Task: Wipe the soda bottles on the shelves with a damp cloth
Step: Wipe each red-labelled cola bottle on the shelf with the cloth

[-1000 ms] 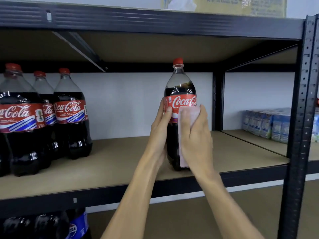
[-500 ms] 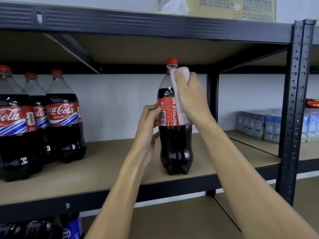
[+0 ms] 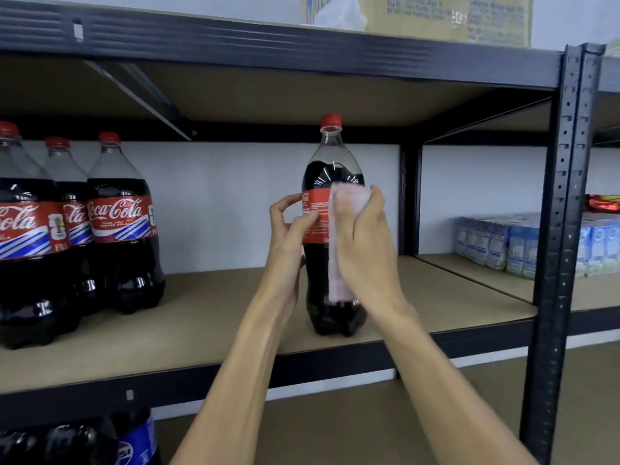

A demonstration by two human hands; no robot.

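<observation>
A large cola bottle (image 3: 330, 169) with a red cap and red label stands upright near the front edge of the middle shelf (image 3: 208, 317). My left hand (image 3: 288, 229) grips its left side at the label, fingers curled round it. My right hand (image 3: 364, 243) presses a pale pink cloth (image 3: 339, 263) against the bottle's right front, from the label down over the dark lower body. Three more cola bottles (image 3: 117, 223) stand grouped at the left of the same shelf.
A black upright post (image 3: 560, 263) stands at the right. Beyond it lie packs of blue drink cartons (image 3: 523, 243). A cardboard box (image 3: 436, 15) sits on the top shelf. Dark bottles and a blue-labelled bottle (image 3: 134, 444) stand on the lower shelf at left.
My right hand has slid the cloth down from the bottle's neck to the label and lower body. The bottle has been turned a little under my left hand.
</observation>
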